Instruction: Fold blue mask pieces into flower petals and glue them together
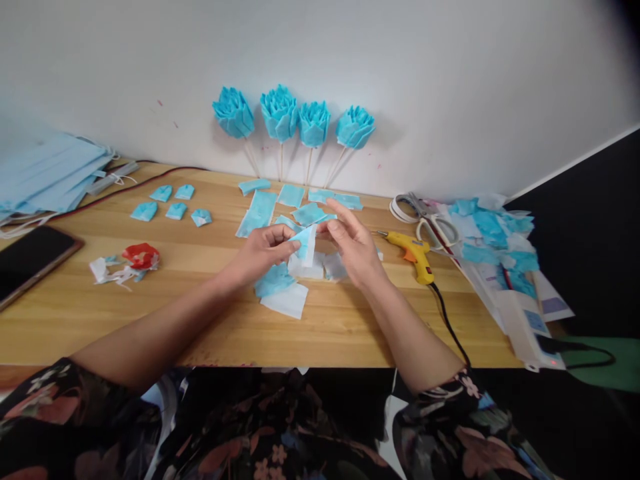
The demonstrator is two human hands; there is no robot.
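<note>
My left hand (267, 251) pinches a partly folded blue and white piece of fabric (306, 245) between thumb and fingers, above the middle of the table. At the right edge of that piece is my right hand (353, 243), thumb and a bent finger close together, another finger stretched out; whether they grip the edge is too small to tell. Cut blue pieces (259, 212) and white pieces (286, 300) lie around and under both hands. Several folded blue petals (201, 217) rest on the left part of the table.
Several blue fabric flowers (279, 113) on sticks lean on the wall. A yellow glue gun (413, 252), scissors (435, 223) and a blue scrap pile (493, 230) are right. Masks (55, 170), a phone (35, 263) and red scrap (141, 256) are left.
</note>
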